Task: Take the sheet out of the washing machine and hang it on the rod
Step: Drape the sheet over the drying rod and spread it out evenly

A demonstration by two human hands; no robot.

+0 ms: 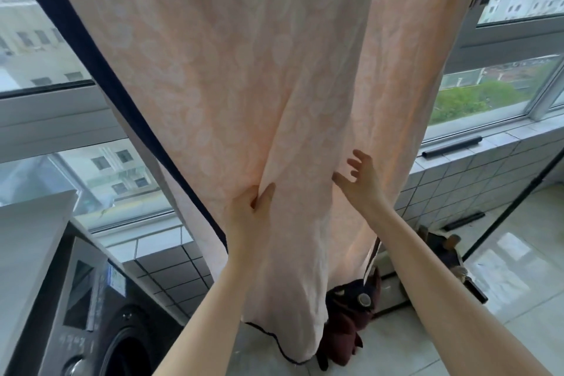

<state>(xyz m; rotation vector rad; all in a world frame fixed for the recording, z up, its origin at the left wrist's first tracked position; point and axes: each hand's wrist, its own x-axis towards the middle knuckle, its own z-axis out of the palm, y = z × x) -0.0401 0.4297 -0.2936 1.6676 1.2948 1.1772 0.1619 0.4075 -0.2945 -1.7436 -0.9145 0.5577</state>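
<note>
Beside tiled-sill windows (476, 143), left hand (248, 207) grips the hanging sheet (244, 70); right hand (361, 180) spreads wide.

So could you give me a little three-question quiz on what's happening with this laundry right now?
1. True or false: the left hand grips a fold of the pink sheet.
2. The right hand is: A) spread open beside the sheet, B) clenched on the sheet, C) on the washing machine.
3. What colour is the sheet's edge trim?

Key: 1 true; 2 A; 3 dark, navy or black.
</note>
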